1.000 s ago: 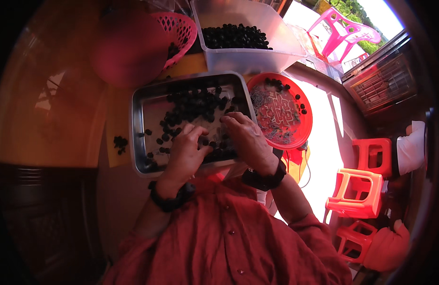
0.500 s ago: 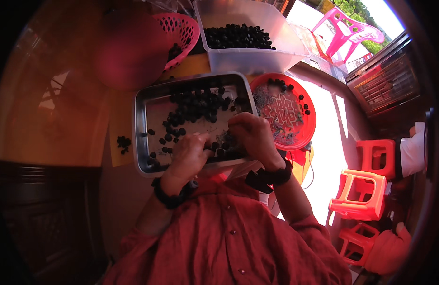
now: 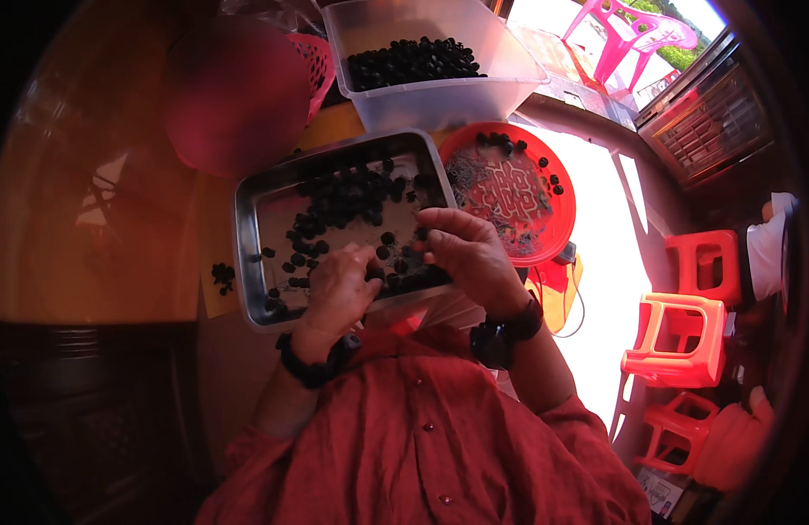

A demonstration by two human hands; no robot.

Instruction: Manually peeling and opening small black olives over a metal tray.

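In the metal tray (image 3: 251, 262), dark berries (image 3: 352, 197) beneath both hands' curled fingers (image 3: 356, 262), grip unclear.

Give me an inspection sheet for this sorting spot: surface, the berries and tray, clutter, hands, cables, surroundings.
Surface: yellowish tabletop, a few stray dark berries on it left of the tray.
Job's things: metal tray with dark berries scattered inside.
Clutter: clear plastic tub of berries behind the tray; red round plate with a few berries to its right; pink basket.
Hands: left hand and right hand both over the tray's near edge, fingers among the berries; grip cannot be told.
Cables: thin dark cable below the red plate.
Surroundings: red plastic stools, pink chairs.
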